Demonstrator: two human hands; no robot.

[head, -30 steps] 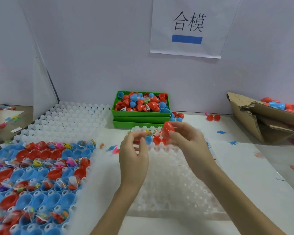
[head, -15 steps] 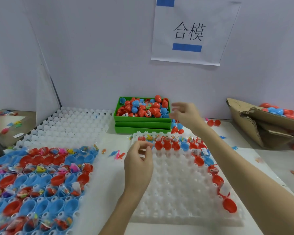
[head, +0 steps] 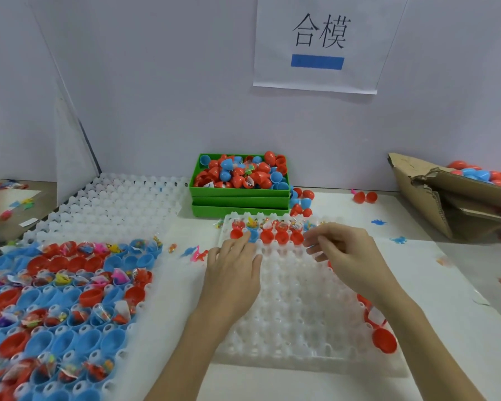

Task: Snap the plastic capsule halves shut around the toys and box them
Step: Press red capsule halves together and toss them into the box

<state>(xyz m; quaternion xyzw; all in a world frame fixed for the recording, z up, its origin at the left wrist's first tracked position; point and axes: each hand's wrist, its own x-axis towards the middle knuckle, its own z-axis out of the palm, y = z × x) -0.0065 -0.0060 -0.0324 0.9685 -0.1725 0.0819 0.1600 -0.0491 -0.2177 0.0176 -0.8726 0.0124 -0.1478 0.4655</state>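
Observation:
A white cell tray (head: 295, 314) lies in front of me. Its far rows hold red and blue capsule halves (head: 281, 237) and small bagged toys (head: 268, 224). More red halves (head: 383, 340) sit along its right edge. My left hand (head: 232, 273) rests flat on the tray, fingertips at the far row, holding nothing. My right hand (head: 344, 253) hovers over the far right cells with fingers apart and empty. Behind the tray stands a green box (head: 240, 193) piled with closed red and blue capsules.
A second tray (head: 55, 299) on the left is full of blue and red halves with bagged toys. Empty white trays (head: 113, 204) are stacked behind it. A torn cardboard box (head: 434, 198) of capsules sits at right. Loose toys (head: 197, 254) and capsules lie scattered on the table.
My right hand dropped a closed red capsule at the green box and came back to the tray's far row. My left hand opened and laid flat on the tray.

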